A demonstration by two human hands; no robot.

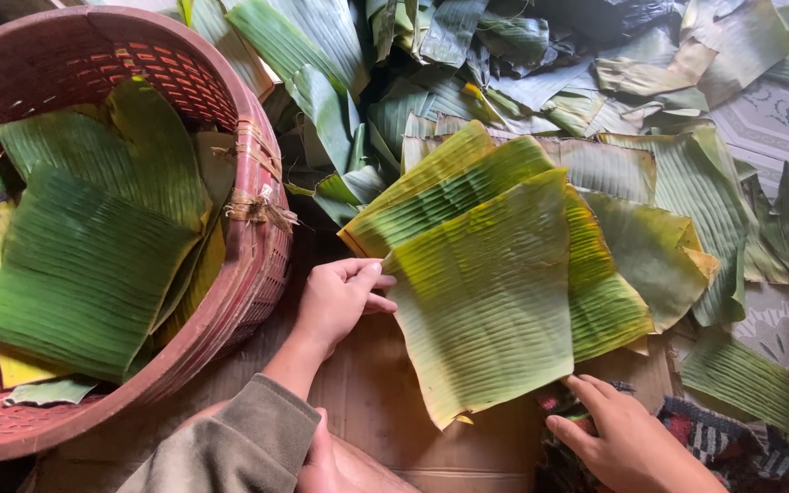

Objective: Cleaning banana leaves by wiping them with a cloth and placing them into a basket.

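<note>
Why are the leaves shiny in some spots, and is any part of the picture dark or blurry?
In the head view, soft light gives a pale sheen on the top banana leaf piece held by the left hand and right hand; the leaf pile at the top is dimmer, with dark gaps; the red basket casts a shadow beside its wall; nothing looks badly blurred.
</note>
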